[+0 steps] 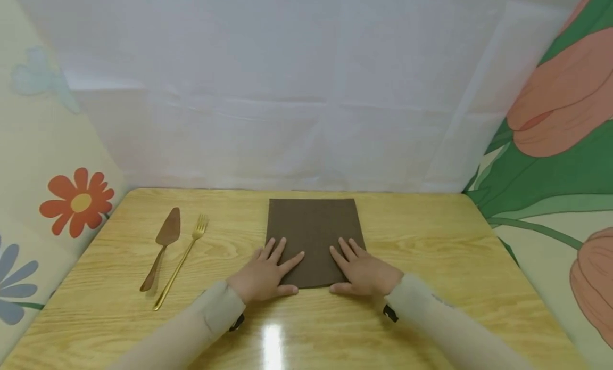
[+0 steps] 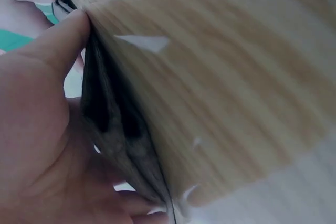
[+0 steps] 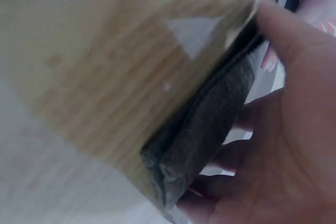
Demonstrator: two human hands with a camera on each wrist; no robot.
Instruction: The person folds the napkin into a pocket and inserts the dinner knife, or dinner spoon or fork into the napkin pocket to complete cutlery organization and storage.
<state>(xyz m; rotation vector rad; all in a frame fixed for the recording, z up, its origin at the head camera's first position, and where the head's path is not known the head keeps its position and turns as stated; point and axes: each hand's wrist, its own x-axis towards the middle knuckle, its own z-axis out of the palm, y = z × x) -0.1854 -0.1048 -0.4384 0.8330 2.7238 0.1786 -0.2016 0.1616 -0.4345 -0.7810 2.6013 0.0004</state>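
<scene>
A dark brown folded cloth (image 1: 312, 226), roughly square, lies flat on the wooden table in the head view. My left hand (image 1: 262, 275) rests on its near left corner with the fingers spread. On the near right corner lies my right hand (image 1: 367, 273), its fingers also straight and apart. Both thumbs point inward along the near edge. Layers of the folded cloth (image 2: 118, 135) show beside the palm in the left wrist view. The right wrist view likewise shows the cloth's layered edge (image 3: 207, 119) by the fingers.
To the left on the wooden table (image 1: 431, 226) lie a copper-coloured cake server (image 1: 169, 230) and a gold fork (image 1: 181, 266), side by side. A white sheet (image 1: 297, 93) hangs behind the table's far edge. Walls painted with flowers flank both sides.
</scene>
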